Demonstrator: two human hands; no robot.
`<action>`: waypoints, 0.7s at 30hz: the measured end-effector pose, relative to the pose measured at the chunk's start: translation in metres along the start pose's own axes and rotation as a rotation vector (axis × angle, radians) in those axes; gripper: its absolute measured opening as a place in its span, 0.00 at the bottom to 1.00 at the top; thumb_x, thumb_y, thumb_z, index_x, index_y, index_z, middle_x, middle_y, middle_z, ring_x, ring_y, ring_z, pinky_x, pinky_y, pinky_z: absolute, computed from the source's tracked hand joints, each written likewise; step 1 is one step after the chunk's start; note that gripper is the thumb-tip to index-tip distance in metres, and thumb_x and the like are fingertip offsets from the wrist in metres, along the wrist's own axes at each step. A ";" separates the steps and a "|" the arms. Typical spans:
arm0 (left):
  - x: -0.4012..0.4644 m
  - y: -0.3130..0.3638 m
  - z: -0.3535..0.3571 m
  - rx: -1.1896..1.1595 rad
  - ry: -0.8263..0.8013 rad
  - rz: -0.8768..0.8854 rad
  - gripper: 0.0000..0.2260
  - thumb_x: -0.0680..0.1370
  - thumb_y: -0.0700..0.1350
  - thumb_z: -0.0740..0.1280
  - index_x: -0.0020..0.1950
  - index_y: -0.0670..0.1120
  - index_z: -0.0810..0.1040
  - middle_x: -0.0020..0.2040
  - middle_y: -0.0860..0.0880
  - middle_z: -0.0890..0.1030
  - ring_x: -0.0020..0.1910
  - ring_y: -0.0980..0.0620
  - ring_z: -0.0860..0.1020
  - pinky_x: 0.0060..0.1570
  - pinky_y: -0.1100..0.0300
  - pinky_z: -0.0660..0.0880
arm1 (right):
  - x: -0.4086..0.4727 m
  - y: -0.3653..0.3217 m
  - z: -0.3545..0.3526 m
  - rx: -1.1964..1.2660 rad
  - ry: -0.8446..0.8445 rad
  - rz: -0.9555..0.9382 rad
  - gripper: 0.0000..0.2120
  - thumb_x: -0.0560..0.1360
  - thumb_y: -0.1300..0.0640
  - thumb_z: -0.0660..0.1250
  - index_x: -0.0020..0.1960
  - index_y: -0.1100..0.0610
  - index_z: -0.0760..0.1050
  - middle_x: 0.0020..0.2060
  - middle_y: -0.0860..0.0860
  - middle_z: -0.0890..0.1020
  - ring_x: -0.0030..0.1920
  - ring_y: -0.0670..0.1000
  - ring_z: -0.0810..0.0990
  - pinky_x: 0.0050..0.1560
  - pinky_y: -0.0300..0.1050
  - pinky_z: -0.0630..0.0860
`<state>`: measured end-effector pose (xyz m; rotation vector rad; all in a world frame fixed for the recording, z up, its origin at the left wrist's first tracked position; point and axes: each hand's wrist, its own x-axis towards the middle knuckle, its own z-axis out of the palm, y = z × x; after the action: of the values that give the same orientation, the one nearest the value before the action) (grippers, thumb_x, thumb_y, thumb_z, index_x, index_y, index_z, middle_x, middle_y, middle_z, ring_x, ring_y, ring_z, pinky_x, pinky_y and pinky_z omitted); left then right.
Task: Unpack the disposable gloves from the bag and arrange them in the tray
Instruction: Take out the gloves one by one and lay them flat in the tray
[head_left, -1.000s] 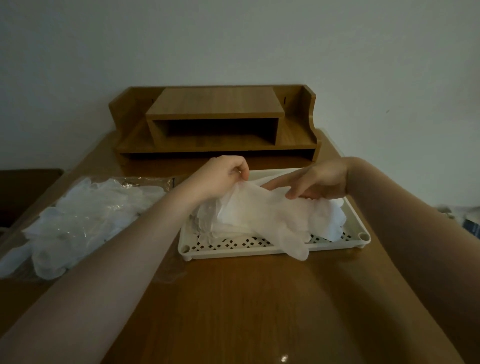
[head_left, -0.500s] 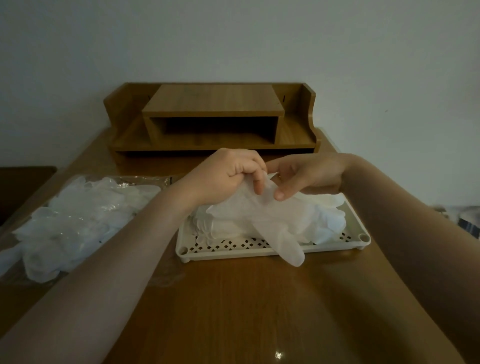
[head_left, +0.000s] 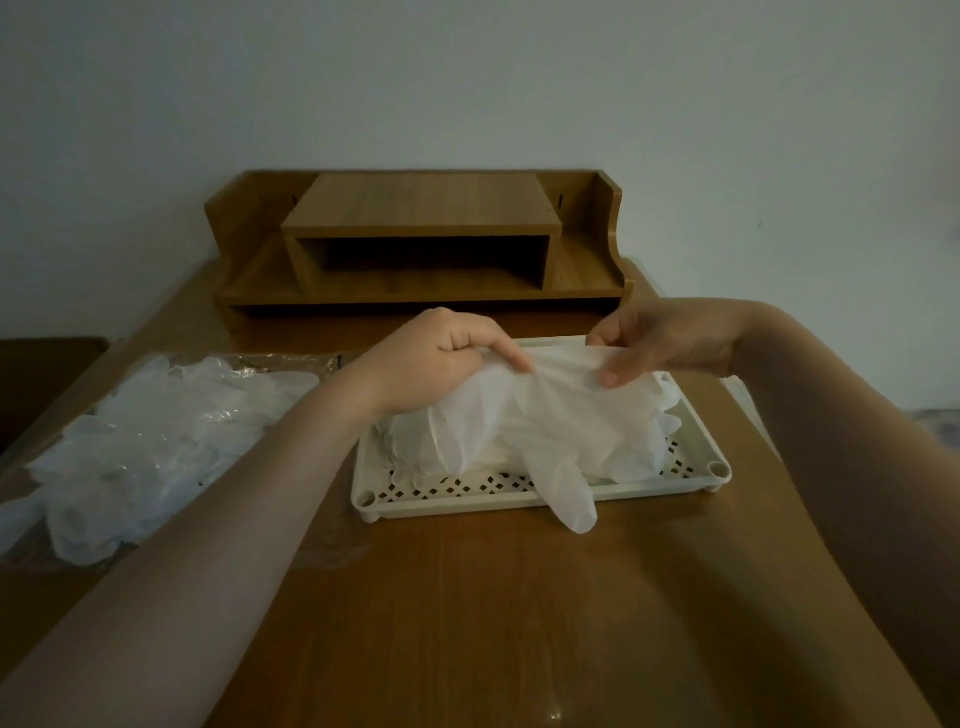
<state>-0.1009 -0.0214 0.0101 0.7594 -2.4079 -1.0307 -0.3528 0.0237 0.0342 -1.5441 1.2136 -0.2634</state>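
A translucent white glove (head_left: 545, 415) drapes over the cream-white tray (head_left: 519, 499), whose floor shows a diamond lattice of dark cut-outs along its near edge. Toward the tabletop's left edge, more milky-white gloves (head_left: 156, 447) sit on a clear, glinting bag (head_left: 260, 364). The tabletop (head_left: 493, 623) and back-edge shelf (head_left: 421, 244) are warm honey-brown woodgrain, the wall (head_left: 467, 78) pale grey.

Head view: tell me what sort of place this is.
Probably a home or office desk: a wooden desk against a plain wall, with a wooden desktop shelf at the back.
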 end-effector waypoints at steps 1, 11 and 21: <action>0.002 -0.003 0.000 0.036 0.029 -0.035 0.20 0.78 0.35 0.57 0.44 0.58 0.82 0.47 0.56 0.82 0.47 0.43 0.79 0.47 0.53 0.75 | -0.002 0.001 -0.001 -0.028 0.086 0.021 0.06 0.71 0.57 0.72 0.44 0.59 0.80 0.44 0.53 0.83 0.47 0.53 0.83 0.45 0.42 0.80; 0.018 -0.027 -0.008 0.379 -0.100 -0.335 0.02 0.74 0.46 0.70 0.42 0.50 0.78 0.44 0.53 0.79 0.42 0.56 0.77 0.37 0.66 0.70 | 0.052 -0.001 0.010 -0.781 0.630 0.205 0.05 0.77 0.57 0.65 0.50 0.55 0.79 0.46 0.51 0.81 0.46 0.51 0.78 0.52 0.44 0.76; 0.002 -0.001 0.046 0.774 0.058 -0.156 0.20 0.82 0.47 0.52 0.73 0.45 0.62 0.74 0.49 0.63 0.72 0.52 0.59 0.72 0.56 0.53 | 0.073 0.005 0.095 -1.021 0.604 0.065 0.36 0.76 0.37 0.56 0.77 0.54 0.52 0.76 0.51 0.55 0.77 0.53 0.48 0.75 0.57 0.39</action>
<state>-0.1277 0.0007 -0.0195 1.2095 -2.7170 -0.0695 -0.2561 0.0236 -0.0362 -2.3795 2.0563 -0.0451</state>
